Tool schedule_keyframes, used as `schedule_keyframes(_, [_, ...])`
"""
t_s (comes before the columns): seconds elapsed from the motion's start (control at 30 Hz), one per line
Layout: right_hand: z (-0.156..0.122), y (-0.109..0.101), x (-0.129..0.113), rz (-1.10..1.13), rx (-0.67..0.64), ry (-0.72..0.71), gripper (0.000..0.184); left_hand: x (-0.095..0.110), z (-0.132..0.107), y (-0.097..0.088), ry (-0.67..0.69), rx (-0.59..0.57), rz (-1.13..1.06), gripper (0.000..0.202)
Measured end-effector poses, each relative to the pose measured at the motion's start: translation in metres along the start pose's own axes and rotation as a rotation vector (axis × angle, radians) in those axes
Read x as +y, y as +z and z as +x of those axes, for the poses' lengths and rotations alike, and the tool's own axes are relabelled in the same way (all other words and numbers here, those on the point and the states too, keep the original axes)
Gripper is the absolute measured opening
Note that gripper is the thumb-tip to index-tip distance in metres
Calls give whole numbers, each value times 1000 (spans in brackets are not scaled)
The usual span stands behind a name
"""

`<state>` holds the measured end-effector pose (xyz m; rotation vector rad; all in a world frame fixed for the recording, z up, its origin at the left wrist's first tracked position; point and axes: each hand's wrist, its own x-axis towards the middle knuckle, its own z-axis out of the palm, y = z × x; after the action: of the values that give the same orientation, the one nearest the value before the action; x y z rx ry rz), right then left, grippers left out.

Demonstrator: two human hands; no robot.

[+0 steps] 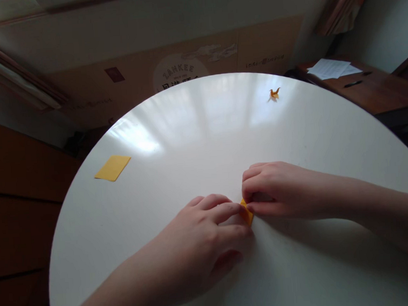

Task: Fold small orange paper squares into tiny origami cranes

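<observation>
A small piece of folded yellow origami paper lies on the white round table between my two hands, largely covered by fingers. My left hand reaches in from the lower left, its index and middle fingertips holding the paper's left side against the tabletop. From the right, my right hand has its fingers curled and pinches the paper's upper right edge between thumb and fingers. How the folds run under the fingertips is hidden.
A flat stack of yellow paper rests at the table's left. Toward the far right edge stands a small folded paper crane. Beyond the white table are a cardboard panel and a brown side table with white sheets and a pen.
</observation>
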<state>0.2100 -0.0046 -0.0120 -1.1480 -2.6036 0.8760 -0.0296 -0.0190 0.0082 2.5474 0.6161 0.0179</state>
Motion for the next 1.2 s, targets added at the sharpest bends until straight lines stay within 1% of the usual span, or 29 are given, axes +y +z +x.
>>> schedule_keyframes(0.07, [0, 0, 0, 2, -2, -1, 11, -2, 0, 0, -3, -16, -18, 18])
schedule_keyframes(0.2, [1, 0, -1, 7, -3, -5, 11, -2, -2, 1, -16, 6, -13, 38])
schedule_keyframes(0.27, [1, 0, -1, 11, -6, -2, 11, 0, -2, 2, -15, 24, 17, 43])
schedule_keyframes(0.5, [-1, -1, -2, 15, -7, 10, 12, 4, 1, 3, -6, 3, 69, 34])
schedule_keyframes(0.7, [-2, -2, 0, -15, 10, 55, 10, 6, -1, 3, -10, -1, 72, 34])
schedule_keyframes(0.83, [-4, -5, 5, 72, -21, 49, 6, 6, -4, 6, -12, -21, 66, 37])
schedule_keyframes(0.97, [-5, -8, 7, 135, -54, 32, 6, 5, -6, 7, -24, -39, 59, 39])
schedule_keyframes(1.1, [-5, -6, 5, 105, -24, 24, 3, 5, -6, 7, -20, -30, 57, 41])
schedule_keyframes(1.2, [-4, -3, 4, 75, -1, 36, 5, 6, -5, 7, -13, -13, 67, 41])
